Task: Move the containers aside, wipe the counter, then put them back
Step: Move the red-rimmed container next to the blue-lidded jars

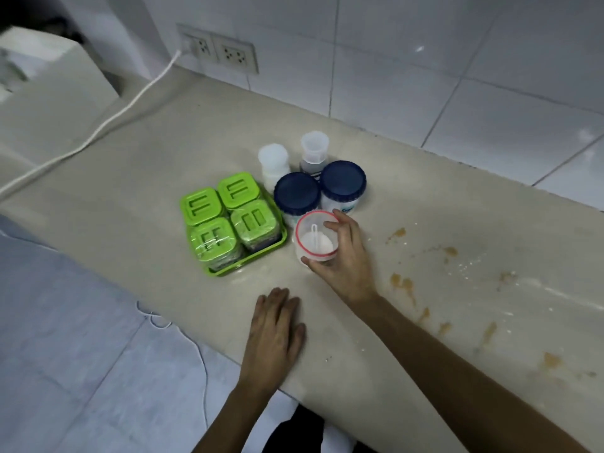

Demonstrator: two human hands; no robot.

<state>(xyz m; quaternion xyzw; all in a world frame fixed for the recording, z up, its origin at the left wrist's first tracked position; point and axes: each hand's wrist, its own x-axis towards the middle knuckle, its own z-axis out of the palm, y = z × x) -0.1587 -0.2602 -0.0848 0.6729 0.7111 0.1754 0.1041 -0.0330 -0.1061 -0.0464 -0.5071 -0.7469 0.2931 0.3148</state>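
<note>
Gripping the clear red-rimmed tub (316, 238) by its sides, the right hand (343, 256) holds it just beside the blue-lidded jars (296, 193) — light, smooth plastic, likely slippery; left hand (274, 328) lies flat, empty, on the bench (163, 152).

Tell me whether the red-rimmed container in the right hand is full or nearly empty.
Nearly empty: the red-rimmed container shows only a low layer of white powder, with a small white scoop standing in it.

Two bare forearms, sleeveless, no rings or watch
</note>
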